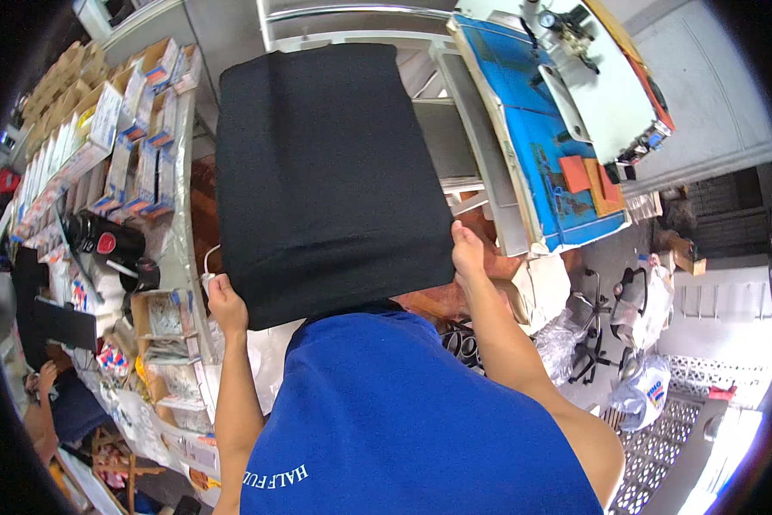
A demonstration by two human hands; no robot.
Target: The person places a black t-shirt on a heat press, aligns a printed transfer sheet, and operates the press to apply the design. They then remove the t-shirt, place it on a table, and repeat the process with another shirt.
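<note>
A large, roughly rectangular black cloth [326,163] is stretched out in front of me, with soft creases near its lower part. My left hand [227,305] grips its near left corner, fingers closed on the edge. Along the near right edge, my right hand [466,249] pinches the cloth with the thumb on top. The fingers under the cloth are hidden in both hands.
At the right stands a blue-covered work table [523,120] with a white machine [609,86] and orange blocks [576,173]. Cardboard boxes [102,120] line the left bench beside a black container [107,240]. An office chair [630,300] is farther right. Another person's hand [47,375] shows far left.
</note>
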